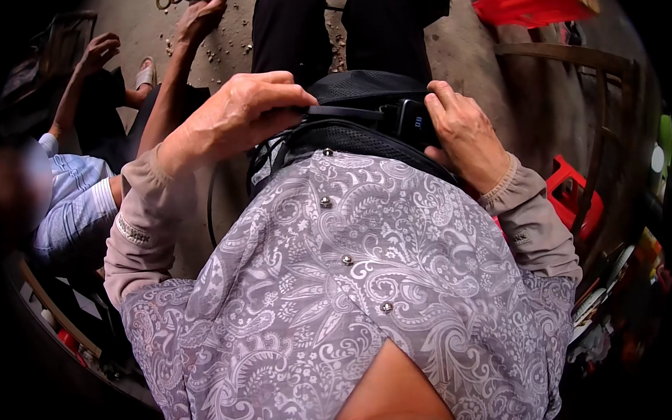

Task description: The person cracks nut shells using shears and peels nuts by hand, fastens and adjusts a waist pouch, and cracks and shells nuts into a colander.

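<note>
A black mesh waist bag (370, 84) sits open at my waist, over the patterned grey shirt. Inside its opening is a black power bank (411, 118) with a small lit display that seems to read 80. A dark strip that looks like a cable (347, 113) runs from the power bank toward my left hand (243, 118). Fingers and thumb of that hand are closed at the strip's end, by the bag's left side. My right hand (468, 133) grips the bag's right side beside the power bank, its fingers on the far edge and thumb on the near edge.
At the left sits another person (77, 193) with both forearms raised. Small pale bits litter the floor (231, 40). To the right are a wooden chair frame (571, 54), a red plastic stool (577, 196) and stacked items. A red object (532, 9) stands at the upper right.
</note>
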A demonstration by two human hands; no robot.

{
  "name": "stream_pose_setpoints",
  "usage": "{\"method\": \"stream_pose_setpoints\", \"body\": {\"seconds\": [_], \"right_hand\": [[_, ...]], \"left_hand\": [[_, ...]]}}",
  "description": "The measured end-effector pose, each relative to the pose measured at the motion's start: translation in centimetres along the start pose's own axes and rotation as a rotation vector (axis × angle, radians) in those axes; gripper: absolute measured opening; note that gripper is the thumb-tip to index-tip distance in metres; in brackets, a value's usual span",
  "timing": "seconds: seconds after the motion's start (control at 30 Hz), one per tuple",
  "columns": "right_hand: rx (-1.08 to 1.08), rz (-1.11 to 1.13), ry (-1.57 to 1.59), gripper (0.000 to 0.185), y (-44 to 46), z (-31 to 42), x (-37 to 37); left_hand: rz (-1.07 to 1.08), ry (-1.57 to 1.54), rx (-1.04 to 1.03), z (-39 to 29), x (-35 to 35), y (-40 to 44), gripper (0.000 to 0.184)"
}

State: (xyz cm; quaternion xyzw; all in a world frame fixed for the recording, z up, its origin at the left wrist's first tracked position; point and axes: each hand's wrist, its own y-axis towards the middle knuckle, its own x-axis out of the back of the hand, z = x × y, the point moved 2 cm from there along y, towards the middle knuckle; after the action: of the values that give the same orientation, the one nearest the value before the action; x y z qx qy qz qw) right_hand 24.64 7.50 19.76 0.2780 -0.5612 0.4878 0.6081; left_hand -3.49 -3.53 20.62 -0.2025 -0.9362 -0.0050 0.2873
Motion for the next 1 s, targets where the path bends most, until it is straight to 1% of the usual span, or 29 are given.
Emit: {"method": "stream_pose_setpoints", "body": {"seconds": [0.1,0.13,0.2,0.3,0.4,0.43,0.53,0.57,0.67,0.7,0.8,0.83,0.93,1.0], "right_hand": [[0.003,0.007,-0.030,0.066,-0.1,0.0,0.1],[0.001,0.009,-0.026,0.066,-0.1,0.0,0.1],[-0.001,0.013,-0.018,0.067,0.0,-0.2,-0.1],[0.022,-0.020,-0.013,0.065,0.0,-0.6,-0.5],[0.001,0.003,0.009,0.065,0.2,-0.7,-0.5],[-0.002,0.003,0.013,0.064,0.2,-0.7,-0.5],[-0.007,0.006,0.035,0.064,0.3,-0.7,-0.5],[-0.008,0.011,0.050,0.064,0.3,-0.8,-0.7],[0.000,0.008,0.067,0.064,0.3,-0.9,-0.8],[0.004,0.004,0.069,0.064,0.3,-0.9,-0.9],[-0.019,0.006,0.066,0.064,0.4,-0.8,-0.9],[-0.020,0.013,0.068,0.064,0.4,-0.7,-0.9],[-0.028,0.038,0.078,0.063,0.6,-0.7,-0.9],[-0.035,0.056,0.090,0.063,0.8,-0.7,-0.9]], "left_hand": [[0.025,-0.047,-0.062,-2.0,-1.1,0.7,0.025],[0.064,-0.074,-0.046,-2.2,-1.4,0.9,0.022],[0.139,-0.283,0.052,-2.0,-1.5,1.4,0.020],[0.100,-0.635,0.262,-0.7,-3.1,1.3,0.021],[-0.043,-0.281,0.220,-0.8,-3.4,1.7,0.022],[-0.067,-0.173,0.213,-0.7,-3.4,1.7,0.018],[-0.169,0.059,0.135,-0.1,-4.6,1.3,0.015],[-0.162,0.135,0.113,-0.1,-4.7,1.1,0.018],[-0.061,0.196,0.077,-1.3,-4.2,1.0,0.011],[-0.070,0.189,0.036,-1.5,-4.1,0.8,0.010],[-0.005,0.184,-0.041,-1.8,-4.2,-0.1,0.007],[0.081,0.141,0.054,-2.1,-4.1,-0.5,0.004],[0.199,0.188,0.119,-2.8,-3.7,-1.1,0.004],[0.164,0.315,0.093,-2.6,-3.9,-1.4,0.006]]}}
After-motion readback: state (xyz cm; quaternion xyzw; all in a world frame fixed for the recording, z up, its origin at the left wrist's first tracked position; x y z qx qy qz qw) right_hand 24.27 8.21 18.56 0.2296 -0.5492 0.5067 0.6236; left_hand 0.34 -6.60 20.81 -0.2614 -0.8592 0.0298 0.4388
